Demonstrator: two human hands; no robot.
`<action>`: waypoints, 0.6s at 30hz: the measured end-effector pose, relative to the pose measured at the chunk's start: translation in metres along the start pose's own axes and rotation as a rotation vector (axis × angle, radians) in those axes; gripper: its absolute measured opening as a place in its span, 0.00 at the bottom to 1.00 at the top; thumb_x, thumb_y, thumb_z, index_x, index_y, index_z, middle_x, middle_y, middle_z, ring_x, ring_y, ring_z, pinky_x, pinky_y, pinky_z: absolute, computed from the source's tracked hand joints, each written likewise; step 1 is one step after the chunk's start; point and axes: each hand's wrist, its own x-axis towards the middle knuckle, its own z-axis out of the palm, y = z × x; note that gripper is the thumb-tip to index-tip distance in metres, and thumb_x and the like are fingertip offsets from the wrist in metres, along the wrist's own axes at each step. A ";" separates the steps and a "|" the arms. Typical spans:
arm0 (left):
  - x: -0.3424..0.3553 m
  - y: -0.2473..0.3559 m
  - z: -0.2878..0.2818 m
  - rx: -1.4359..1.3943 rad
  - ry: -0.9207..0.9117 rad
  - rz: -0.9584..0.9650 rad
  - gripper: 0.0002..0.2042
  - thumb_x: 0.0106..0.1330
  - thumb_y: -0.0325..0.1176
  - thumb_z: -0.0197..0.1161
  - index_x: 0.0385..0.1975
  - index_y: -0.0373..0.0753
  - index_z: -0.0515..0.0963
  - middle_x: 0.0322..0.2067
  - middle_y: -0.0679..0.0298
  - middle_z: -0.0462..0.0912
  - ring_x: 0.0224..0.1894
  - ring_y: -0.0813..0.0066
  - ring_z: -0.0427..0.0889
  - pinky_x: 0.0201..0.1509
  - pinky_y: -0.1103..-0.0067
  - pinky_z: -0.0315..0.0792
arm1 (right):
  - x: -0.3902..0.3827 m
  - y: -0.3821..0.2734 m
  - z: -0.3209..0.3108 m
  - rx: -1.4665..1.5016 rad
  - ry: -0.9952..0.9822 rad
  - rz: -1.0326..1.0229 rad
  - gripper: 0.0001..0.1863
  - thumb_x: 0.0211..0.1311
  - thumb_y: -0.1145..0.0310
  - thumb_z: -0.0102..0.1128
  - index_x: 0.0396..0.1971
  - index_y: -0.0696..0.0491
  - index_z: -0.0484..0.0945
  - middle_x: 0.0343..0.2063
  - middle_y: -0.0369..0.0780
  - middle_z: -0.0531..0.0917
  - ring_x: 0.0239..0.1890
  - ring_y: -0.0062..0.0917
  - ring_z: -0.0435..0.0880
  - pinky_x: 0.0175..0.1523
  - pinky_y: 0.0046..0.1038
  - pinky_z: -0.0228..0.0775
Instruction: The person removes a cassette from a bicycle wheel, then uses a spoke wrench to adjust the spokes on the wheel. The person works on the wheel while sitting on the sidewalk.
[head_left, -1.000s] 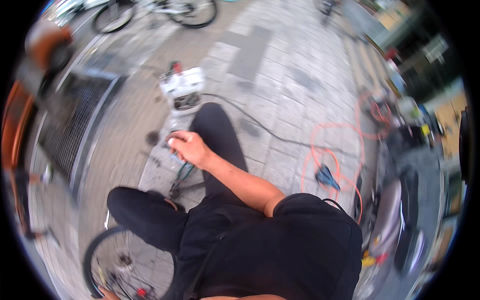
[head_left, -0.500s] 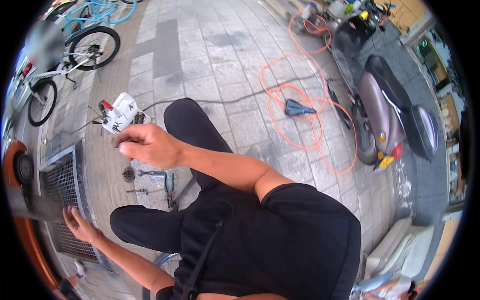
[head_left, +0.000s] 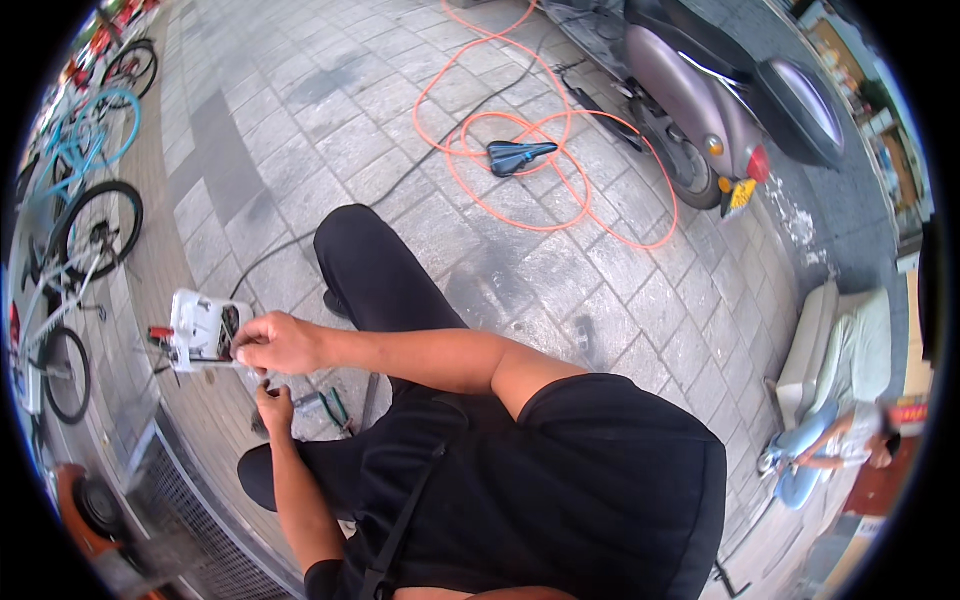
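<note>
I am crouched over grey paving. My right hand (head_left: 283, 345) reaches left with its fingers curled at the right edge of a white open tool box (head_left: 200, 328) on the ground. Whether it grips anything is unclear. My left hand (head_left: 272, 404) is just below it, fingers bent and almost touching the right hand, and its contents are hidden. Green-handled pliers (head_left: 335, 408) lie on the paving right of my left hand. A thin metal rod (head_left: 205, 367) lies under the box's near edge.
An orange hose (head_left: 590, 215) loops on the paving around a black bicycle saddle (head_left: 520, 153). A grey scooter (head_left: 700, 95) is parked at the upper right. Bicycles (head_left: 85, 235) stand at the left, above a metal grate (head_left: 195, 500). Another person (head_left: 845, 450) sits at the right.
The view has swung, so the box now lies lower left. My right hand has dropped to the box's edge. My left hand left the grate and came up under the right.
</note>
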 end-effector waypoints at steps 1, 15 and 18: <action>-0.004 0.022 0.006 0.014 -0.037 0.033 0.27 0.60 0.33 0.69 0.58 0.28 0.73 0.34 0.50 0.86 0.37 0.59 0.86 0.46 0.66 0.79 | -0.005 0.009 -0.007 0.014 0.023 0.027 0.14 0.69 0.68 0.59 0.46 0.62 0.82 0.30 0.36 0.83 0.32 0.16 0.80 0.39 0.25 0.75; 0.006 0.053 0.009 -0.179 -0.070 0.168 0.19 0.64 0.27 0.65 0.53 0.27 0.74 0.26 0.60 0.81 0.27 0.74 0.78 0.34 0.74 0.74 | -0.012 0.015 -0.018 -0.135 0.013 0.046 0.15 0.67 0.66 0.60 0.44 0.63 0.82 0.29 0.37 0.85 0.31 0.18 0.83 0.38 0.26 0.77; 0.005 0.048 -0.001 -0.211 -0.041 0.216 0.20 0.64 0.27 0.65 0.55 0.27 0.74 0.28 0.59 0.82 0.29 0.73 0.80 0.37 0.74 0.75 | -0.008 0.016 -0.016 -0.102 -0.013 0.055 0.15 0.68 0.67 0.59 0.46 0.63 0.81 0.30 0.37 0.84 0.32 0.18 0.82 0.40 0.25 0.76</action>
